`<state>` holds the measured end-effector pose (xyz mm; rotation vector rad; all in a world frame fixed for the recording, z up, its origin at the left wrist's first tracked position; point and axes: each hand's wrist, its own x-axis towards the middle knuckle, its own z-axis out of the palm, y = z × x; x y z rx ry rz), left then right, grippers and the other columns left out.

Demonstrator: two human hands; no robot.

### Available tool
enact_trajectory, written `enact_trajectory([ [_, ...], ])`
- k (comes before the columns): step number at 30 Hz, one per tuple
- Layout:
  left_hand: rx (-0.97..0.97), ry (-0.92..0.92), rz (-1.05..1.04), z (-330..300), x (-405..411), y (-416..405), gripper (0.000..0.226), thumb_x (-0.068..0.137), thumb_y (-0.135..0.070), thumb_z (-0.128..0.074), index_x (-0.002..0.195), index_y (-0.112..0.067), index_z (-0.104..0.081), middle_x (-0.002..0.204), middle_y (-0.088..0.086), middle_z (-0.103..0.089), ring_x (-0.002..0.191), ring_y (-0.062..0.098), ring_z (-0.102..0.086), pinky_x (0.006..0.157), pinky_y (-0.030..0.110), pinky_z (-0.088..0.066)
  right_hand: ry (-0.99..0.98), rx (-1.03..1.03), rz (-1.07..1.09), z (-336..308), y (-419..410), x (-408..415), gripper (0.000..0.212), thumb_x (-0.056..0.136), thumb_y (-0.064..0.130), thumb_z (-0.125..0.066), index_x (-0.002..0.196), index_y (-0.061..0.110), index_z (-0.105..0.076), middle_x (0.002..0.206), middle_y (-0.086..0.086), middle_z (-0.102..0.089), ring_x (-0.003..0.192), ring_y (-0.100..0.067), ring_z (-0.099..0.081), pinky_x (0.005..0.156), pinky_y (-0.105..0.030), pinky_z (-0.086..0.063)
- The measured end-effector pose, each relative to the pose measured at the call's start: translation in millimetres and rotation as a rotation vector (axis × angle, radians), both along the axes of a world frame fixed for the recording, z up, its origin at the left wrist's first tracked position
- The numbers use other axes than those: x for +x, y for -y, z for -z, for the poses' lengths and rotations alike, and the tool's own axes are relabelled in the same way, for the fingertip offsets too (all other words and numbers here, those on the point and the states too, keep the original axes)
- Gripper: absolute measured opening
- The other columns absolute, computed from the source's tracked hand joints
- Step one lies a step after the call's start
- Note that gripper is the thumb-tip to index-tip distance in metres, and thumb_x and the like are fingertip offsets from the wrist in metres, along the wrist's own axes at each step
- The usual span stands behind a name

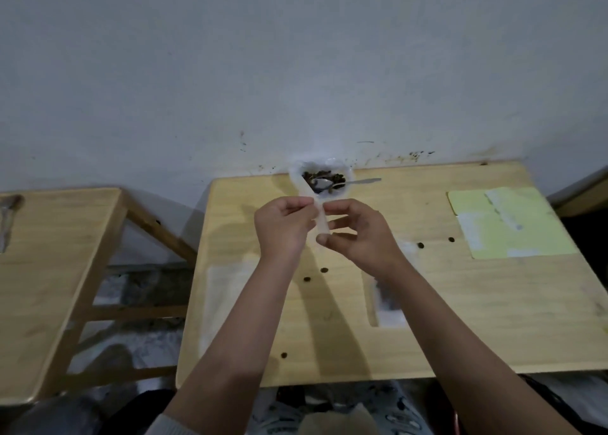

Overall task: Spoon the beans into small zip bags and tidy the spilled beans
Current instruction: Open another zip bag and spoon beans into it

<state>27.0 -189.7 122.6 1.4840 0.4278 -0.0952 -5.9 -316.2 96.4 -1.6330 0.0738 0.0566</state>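
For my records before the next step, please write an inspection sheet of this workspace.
Surface: wooden table, five loose beans on it.
Job's things: container of beans at far edge, spoon resting in it; small zip bag held up.
Clutter: yellow sheet; flat clear bags.
Hands: left hand and right hand both pinch the bag.
Cables: nothing seen.
Surroundings: stained wall; second table to the left.

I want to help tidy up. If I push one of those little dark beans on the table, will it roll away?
Probably, a bit. Each small dark round bean on the pale wooden table looks round and light, so a push may scoot it. They lie scattered apart, which hints they already rolled.
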Motion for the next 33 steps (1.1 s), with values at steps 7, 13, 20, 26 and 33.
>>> enact_trajectory([
  [7, -0.132, -0.007, 0.138, -9.8, 11.5, 24.8, 0.014, 0.073, 0.005, -0.075, 0.075, -0.006, -0.066, 0.073, 0.009, -0.069, 0.068, 0.019, -0.068, 0.066, 0.026, -0.058, 0.033, 0.205, 0.006, -12.7, 42.8, 19.2, 0.022, 0.073, 0.0, -0.072, 0.095, 0.002, -0.067, 0.086, -0.002, -0.073, 0.074, -0.021, -0.067, 0.069, -0.028, -0.056],
  [13, -0.228, 0.04, 0.198, -13.1, 14.3, 33.9, 0.011, 0.077, 0.005, -0.069, 0.082, -0.005, -0.07, 0.073, 0.003, -0.073, 0.072, 0.015, -0.07, 0.065, 0.022, -0.056, 0.013, 0.172, -0.027, -23.4, 61.6, 25.4, 0.015, 0.079, -0.002, -0.069, 0.09, 0.008, -0.07, 0.082, -0.002, -0.073, 0.079, -0.027, -0.069, 0.068, -0.031, -0.057],
  [20, -0.09, 0.081, 0.297, -21.6, 14.0, 37.7, 0.02, 0.076, 0.003, -0.073, 0.092, -0.009, -0.072, 0.072, -0.002, -0.067, 0.076, 0.013, -0.068, 0.072, 0.026, -0.058, -0.094, 0.206, 0.051, -34.7, 59.8, 30.4, 0.004, 0.081, 0.005, -0.069, 0.078, 0.003, -0.069, 0.071, -0.013, -0.07, 0.066, -0.02, -0.068, 0.06, -0.03, -0.057],
  [26, 0.016, -0.006, 0.154, -15.5, 13.7, 45.6, 0.012, 0.077, 0.003, -0.071, 0.081, -0.008, -0.071, 0.077, 0.01, -0.068, 0.072, 0.016, -0.067, 0.063, 0.022, -0.054, -0.051, -0.068, 0.07, -26.2, 59.1, 41.2, 0.011, 0.079, 0.002, -0.068, 0.069, 0.006, -0.07, 0.068, -0.018, -0.068, 0.063, -0.03, -0.066, 0.061, -0.043, -0.059],
  [33, 0.108, -0.032, 0.14, -9.9, 18.2, 51.6, 0.011, 0.075, 0.007, -0.069, 0.077, -0.003, -0.065, 0.067, 0.011, -0.069, 0.057, 0.012, -0.066, 0.058, 0.022, -0.055, -0.025, -0.269, 0.02, -20.7, 72.7, 49.5, 0.02, 0.075, 0.0, -0.07, 0.063, 0.015, -0.071, 0.061, -0.004, -0.068, 0.056, -0.016, -0.062, 0.059, -0.032, -0.056],
])
